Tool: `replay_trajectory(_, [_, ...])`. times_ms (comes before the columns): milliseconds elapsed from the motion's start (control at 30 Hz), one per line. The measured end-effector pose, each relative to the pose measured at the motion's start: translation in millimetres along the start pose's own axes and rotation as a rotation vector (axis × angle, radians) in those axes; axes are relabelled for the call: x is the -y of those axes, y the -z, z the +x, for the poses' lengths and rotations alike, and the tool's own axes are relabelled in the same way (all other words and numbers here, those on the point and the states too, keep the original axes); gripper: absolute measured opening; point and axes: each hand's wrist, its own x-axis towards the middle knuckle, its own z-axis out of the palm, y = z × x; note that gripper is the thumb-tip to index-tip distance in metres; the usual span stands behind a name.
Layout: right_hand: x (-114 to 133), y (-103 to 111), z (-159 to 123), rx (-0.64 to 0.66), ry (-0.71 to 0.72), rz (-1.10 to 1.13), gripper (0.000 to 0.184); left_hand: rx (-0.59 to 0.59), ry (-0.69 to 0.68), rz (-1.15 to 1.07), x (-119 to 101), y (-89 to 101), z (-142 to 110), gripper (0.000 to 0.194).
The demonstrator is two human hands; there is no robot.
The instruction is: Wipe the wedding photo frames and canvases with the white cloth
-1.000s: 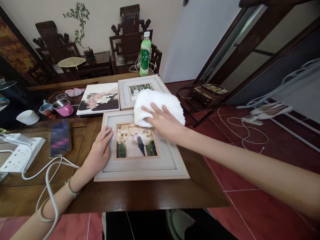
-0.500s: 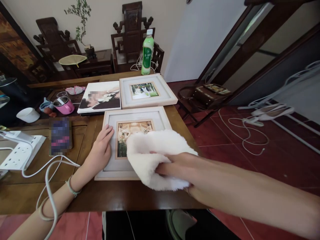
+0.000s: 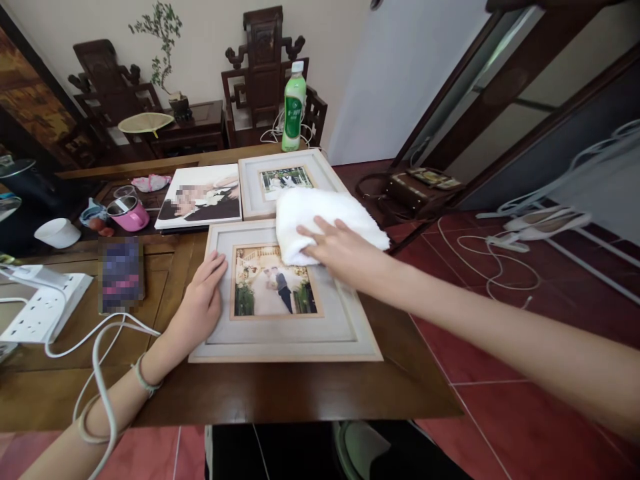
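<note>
A picture frame (image 3: 295,337) with a pale wooden border lies flat on the table, a wedding photo in its middle. My left hand (image 3: 203,287) rests on its left edge, fingers stretched out over the rim. In my right hand (image 3: 340,250) is a fluffy white cloth (image 3: 325,210), folded and pressed over the frame's upper right corner. The cloth hides that corner and overlaps the lower part of a second picture frame (image 3: 253,180) behind it. Left of that one lies a white-edged photo panel (image 3: 200,193).
A green bottle (image 3: 294,110) stands at the table's far edge. On the left are a pink mug (image 3: 131,215), a white cup (image 3: 57,232), a power strip (image 3: 47,307) and looping white cables (image 3: 100,373). Right of the table, a brown bag (image 3: 417,190) sits above the red-tiled floor.
My right hand has moved the white cloth away from me, from the frame's lower right to its upper right corner, uncovering the photo. My left hand has stayed in place.
</note>
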Motion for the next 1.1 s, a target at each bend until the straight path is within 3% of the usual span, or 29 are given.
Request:
replay_trajectory(100, [29.2, 4.0, -20.4, 0.048, 0.004, 0.064, 0.047, -0.012, -0.009, 0.013, 0.1, -1.0, 0.0, 0.051])
replay_trajectory(267, [72.6, 37.2, -60.9, 0.153, 0.116, 0.313, 0.033, -0.018, -0.018, 0.024, 1.8, -2.2, -1.4, 0.05])
replay_trajectory(367, [81.8, 48.8, -66.0, 0.166, 0.162, 0.432, 0.045, -0.025, -0.02, 0.023, 1.9, -3.4, -2.2, 0.049])
replay_trajectory(433, [78.7, 46.6, -54.2, 0.157, 0.126, 0.441, 0.058, -0.033, -0.01, 0.02, 0.3, -4.1, -2.3, 0.048])
replay_trajectory(533, [62.8, 30.9, -14.3, 0.084, 0.021, 0.308, 0.067, -0.031, 0.015, 0.009, -5.9, -2.9, -1.4, 0.046])
replay_trajectory(667, [42.7, 10.3, 54.7, -0.026, -0.021, 0.135, 0.065, -0.038, 0.049, -0.013, -17.8, 4.2, 1.3, 0.048])
replay_trajectory(767, [49.3, 6.7, 89.1, -0.02, -0.011, 0.144, 0.053, -0.047, 0.047, -0.02, -23.9, 9.2, 2.9, 0.051])
replay_trajectory(900, [80.0, 10.2, 90.6, -0.008, 0.027, 0.179, 0.04, -0.09, 0.04, -0.033, -25.0, 10.4, 3.1, 0.054])
replay_trajectory(1100, [113.9, 19.2, 48.0, 0.003, 0.102, 0.212, 0.042, -0.129, 0.048, -0.084, -20.6, 7.6, 1.4, 0.054])
